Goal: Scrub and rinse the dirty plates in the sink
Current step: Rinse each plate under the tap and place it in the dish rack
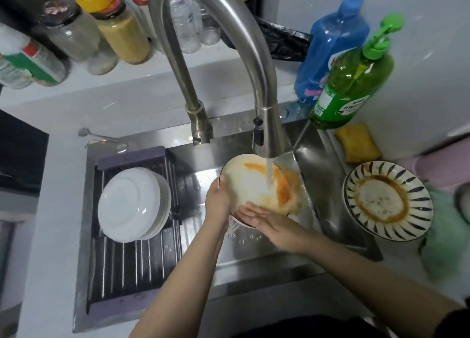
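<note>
Under the faucet (267, 139) stream, the orange-smeared plate (256, 187) tilts over the sink (254, 256). The left hand (218, 200) has its grip closed on the plate's left rim; the right hand (264, 217) lies flat and open on the near edge, holding nothing. Wet, greasy glaze could slip from that single grip and strike steel. Left fingertips hide behind the plate. A striped dirty plate (387, 200) waits on the bench at right.
</note>
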`<state>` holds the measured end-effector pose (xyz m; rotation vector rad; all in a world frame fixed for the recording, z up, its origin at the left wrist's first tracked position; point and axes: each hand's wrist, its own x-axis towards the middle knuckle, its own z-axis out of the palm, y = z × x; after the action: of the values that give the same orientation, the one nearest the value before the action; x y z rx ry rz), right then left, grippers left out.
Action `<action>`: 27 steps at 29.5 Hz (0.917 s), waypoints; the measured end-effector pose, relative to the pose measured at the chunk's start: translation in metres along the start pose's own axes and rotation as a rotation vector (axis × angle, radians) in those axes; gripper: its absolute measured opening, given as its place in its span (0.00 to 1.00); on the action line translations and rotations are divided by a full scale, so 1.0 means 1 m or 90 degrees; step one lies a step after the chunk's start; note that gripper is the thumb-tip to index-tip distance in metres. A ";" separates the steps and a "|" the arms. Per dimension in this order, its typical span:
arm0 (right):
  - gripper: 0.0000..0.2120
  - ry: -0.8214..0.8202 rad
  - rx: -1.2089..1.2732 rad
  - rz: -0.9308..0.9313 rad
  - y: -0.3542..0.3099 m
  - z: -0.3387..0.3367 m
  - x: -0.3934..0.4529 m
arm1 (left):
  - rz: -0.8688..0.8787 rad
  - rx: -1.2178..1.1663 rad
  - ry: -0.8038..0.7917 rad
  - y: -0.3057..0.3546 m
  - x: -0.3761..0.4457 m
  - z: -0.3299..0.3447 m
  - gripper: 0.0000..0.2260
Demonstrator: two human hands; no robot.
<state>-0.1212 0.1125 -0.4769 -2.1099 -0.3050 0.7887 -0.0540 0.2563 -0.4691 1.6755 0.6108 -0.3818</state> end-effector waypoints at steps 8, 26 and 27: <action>0.23 0.039 -0.166 0.049 0.008 -0.009 0.015 | -0.051 -0.006 -0.073 -0.020 0.005 0.004 0.22; 0.44 0.036 -0.286 0.013 0.019 -0.009 -0.004 | -0.064 -0.081 -0.088 -0.016 0.006 -0.001 0.11; 0.41 0.019 -0.261 -0.009 0.010 -0.004 -0.001 | -0.071 -0.083 -0.089 -0.016 0.005 0.001 0.14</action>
<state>-0.1205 0.1034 -0.4828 -2.4954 -0.4997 0.7317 -0.0595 0.2583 -0.4846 1.4815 0.6131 -0.5240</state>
